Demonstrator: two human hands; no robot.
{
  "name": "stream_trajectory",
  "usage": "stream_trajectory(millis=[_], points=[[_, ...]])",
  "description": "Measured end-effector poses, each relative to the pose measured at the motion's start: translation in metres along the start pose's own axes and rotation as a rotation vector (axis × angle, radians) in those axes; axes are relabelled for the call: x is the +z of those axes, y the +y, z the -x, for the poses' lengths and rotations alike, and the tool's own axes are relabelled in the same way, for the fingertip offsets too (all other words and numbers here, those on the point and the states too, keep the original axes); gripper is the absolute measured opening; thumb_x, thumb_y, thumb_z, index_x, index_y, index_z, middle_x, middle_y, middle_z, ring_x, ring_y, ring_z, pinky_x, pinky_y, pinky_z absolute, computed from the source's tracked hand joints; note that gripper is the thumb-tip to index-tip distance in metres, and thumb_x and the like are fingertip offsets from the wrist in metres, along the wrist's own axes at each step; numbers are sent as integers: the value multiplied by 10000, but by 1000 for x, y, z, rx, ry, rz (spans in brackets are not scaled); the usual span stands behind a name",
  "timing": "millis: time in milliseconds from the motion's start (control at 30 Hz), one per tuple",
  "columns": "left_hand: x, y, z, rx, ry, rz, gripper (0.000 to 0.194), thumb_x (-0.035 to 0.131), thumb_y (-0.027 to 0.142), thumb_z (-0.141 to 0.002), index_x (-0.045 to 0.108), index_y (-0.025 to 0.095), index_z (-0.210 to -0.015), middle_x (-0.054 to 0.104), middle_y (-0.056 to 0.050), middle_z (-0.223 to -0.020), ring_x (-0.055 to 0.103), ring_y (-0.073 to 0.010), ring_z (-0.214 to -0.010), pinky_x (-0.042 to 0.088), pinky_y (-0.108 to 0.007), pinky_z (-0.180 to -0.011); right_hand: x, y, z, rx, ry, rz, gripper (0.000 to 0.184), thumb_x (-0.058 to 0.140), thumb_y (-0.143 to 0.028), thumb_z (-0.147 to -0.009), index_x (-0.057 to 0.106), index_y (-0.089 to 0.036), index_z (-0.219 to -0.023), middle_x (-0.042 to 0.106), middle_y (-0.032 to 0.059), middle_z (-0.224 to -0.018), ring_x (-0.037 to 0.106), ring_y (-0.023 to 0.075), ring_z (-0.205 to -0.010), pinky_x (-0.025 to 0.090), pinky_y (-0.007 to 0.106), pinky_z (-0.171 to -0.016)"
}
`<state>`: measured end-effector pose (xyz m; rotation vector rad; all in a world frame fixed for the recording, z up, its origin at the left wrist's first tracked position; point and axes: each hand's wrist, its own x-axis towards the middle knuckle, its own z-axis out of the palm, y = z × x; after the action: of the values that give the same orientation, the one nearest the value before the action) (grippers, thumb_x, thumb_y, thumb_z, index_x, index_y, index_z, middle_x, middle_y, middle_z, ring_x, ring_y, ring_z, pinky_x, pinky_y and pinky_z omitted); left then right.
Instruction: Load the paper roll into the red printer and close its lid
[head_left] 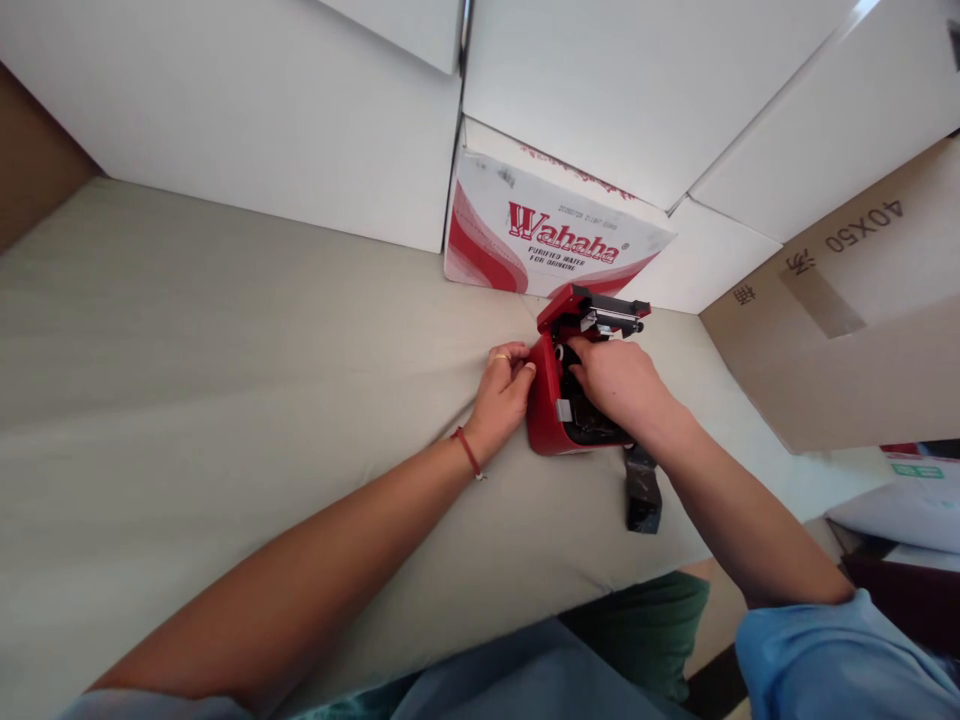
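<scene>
A red-and-black machine, which looks like a small label printer (545, 405), stands on the covered table with its hinged lid (592, 305) raised. My left hand (504, 395) is at its left side, fingers curled and thumb pressed against the red casing. Inside the open compartment is my right hand (619, 380), its fingers bent down near a small white ring-shaped part (559, 352). Whatever those fingers grip is hidden by the hand and the dark interior. A crumpled black strip or wrapped piece (643, 492) lies just in front of the machine, below my right wrist.
Behind the machine stands a Wahaha water carton (559, 225) against large white panels (300, 120). A brown cardboard box (840, 300) is at the right, with a white bag (907, 515) below it. The table cover (225, 380) stretches left.
</scene>
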<state>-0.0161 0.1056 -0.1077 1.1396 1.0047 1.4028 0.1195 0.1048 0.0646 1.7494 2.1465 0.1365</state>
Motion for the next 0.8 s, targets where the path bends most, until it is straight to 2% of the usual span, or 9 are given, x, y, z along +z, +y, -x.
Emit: stream_trajectory(millis=[200,333,367,433,533,633,700,767,800], points=[[2,-1,0,41,8,-66,204,597,299,-1048,624,219,-1233,671,-115,-1321,668,-234,-1262,536,-476,-1217,10,19,-4,-115,46,-262,418,586,-188,-1057,777,-196,-1429,842,158,-1374,799,353,-1219,584,431,-1010],[2,19,12,131,61,-148,210,570,303,-1074,618,209,-1256,608,-150,-1441,611,-264,-1415,522,-499,-1242,14,42,22,-137,170,-570,336,566,-309,-1097,860,-243,-1245,901,69,-1163,839,268,-1009,611,379,-926],[2,28,18,189,90,-180,208,572,299,-1080,629,208,-1259,582,-155,-1489,582,-267,-1462,503,-496,-1262,16,48,31,-139,226,-661,322,577,-343,-1095,873,-248,-1181,905,49,-1094,834,246,-945,613,361,-887],[5,50,32,482,124,-367,248,542,273,-1115,654,209,-1327,614,-153,-1500,619,-261,-1425,512,-495,-1243,22,60,48,-118,357,-829,301,620,-399,-1078,882,-252,-1063,899,29,-1000,817,220,-881,610,337,-846],[14,78,55,854,-50,-560,270,532,194,-1111,690,220,-1328,780,-97,-1275,690,-258,-1286,544,-465,-1128,34,78,58,24,560,-1011,304,675,-456,-1051,874,-246,-956,891,41,-973,764,190,-796,599,328,-786],[23,90,72,981,-151,-770,227,633,184,-1054,731,153,-1255,843,-93,-1105,738,-273,-1088,539,-456,-978,47,95,47,169,725,-1112,326,683,-505,-1046,872,-241,-1028,887,56,-1005,628,147,-638,542,312,-645],[26,90,78,1057,-197,-840,189,667,146,-1024,753,131,-1192,863,-83,-1077,758,-260,-1047,526,-442,-971,54,103,29,195,807,-1141,389,677,-574,-1043,863,-240,-1119,885,65,-1047,613,147,-633,541,312,-620],[26,87,80,1123,-222,-880,185,678,111,-1011,765,123,-1174,877,-72,-1089,776,-245,-1064,519,-424,-1005,59,105,9,170,845,-1153,502,658,-687,-1032,844,-254,-1206,883,77,-1145,716,179,-760,618,345,-717],[26,85,80,1141,-227,-902,196,679,100,-1010,767,114,-1185,880,-74,-1101,781,-240,-1080,517,-416,-1017,59,104,-1,142,843,-1155,565,642,-749,-1022,832,-268,-1250,876,80,-1221,772,205,-878,655,377,-817]])
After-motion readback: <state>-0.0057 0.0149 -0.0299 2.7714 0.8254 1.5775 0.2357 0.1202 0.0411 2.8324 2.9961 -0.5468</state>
